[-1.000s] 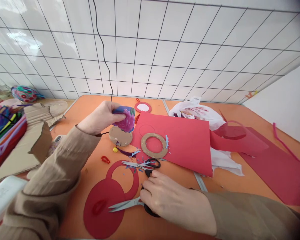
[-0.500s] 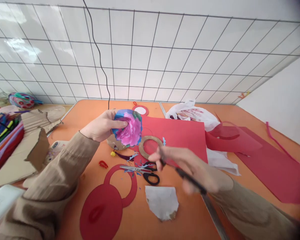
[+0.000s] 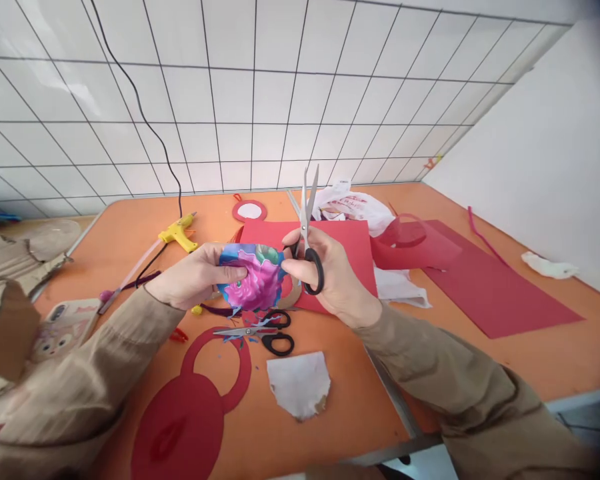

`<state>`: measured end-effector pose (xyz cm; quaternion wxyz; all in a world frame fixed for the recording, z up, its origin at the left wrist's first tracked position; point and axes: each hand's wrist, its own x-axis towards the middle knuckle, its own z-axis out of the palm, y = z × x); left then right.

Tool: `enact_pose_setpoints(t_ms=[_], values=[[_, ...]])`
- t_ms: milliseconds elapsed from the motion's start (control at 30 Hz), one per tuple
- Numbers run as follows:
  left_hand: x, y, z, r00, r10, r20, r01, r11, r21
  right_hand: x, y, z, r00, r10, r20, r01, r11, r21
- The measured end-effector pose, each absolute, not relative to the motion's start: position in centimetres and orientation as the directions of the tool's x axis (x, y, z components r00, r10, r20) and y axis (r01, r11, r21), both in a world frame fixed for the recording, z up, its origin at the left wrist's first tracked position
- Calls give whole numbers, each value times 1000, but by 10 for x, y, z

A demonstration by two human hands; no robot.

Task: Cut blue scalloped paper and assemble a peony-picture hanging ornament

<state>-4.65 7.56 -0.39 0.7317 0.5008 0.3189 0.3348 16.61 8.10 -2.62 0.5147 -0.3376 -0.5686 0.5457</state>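
A pink peony cutout with blue and green edges (image 3: 256, 283) is pinched in my left hand (image 3: 193, 277), thumb lying across its front. My right hand (image 3: 337, 277) is wrapped round black-handled scissors (image 3: 306, 213), their blades pointing up and slightly apart. Its thumb and fingertips also touch the cutout's right edge. Below, a second pair of scissors (image 3: 275, 343) lies on the table among thin blue paper scraps. Red paper rings (image 3: 245, 380) and a red disc (image 3: 180, 427) lie nearer to me, beside a torn whitish piece (image 3: 300, 385).
A yellow glue gun (image 3: 179, 233) stands at the back left, its black cord running up the tiled wall. Behind my right hand are red sheets (image 3: 360, 247) and a white plastic bag (image 3: 365, 208). Cardboard (image 3: 5, 320) and a phone (image 3: 67, 327) lie at left.
My right hand has moved up and left to the cutout, and its scissors now point upward. The cutout is slightly lower. My view has shifted right, and the glue gun shows.
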Motion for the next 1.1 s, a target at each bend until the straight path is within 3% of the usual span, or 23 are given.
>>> enact_pose_setpoints(t_ms=[167,300,433,633,833,1100], values=[[-37,74,-12,582,800,-150,-162,294,942,169,79,-22,-154,968,199,-168,172,-971],[-30,70,-18,404,905,-135,-130,202,971,170,78,-21,-178,965,191,-155,164,-974],[-31,68,-12,346,929,-132,-77,169,983,181,81,-16,-330,904,273,-129,243,-961],[-44,72,0,373,920,-125,-61,159,985,212,100,-7,-660,680,318,33,450,-892],[-51,73,4,416,907,-64,-69,102,992,218,111,-13,-763,611,211,102,437,-894],[-53,75,3,446,890,-98,-40,129,991,214,111,-24,-816,531,226,45,450,-892]])
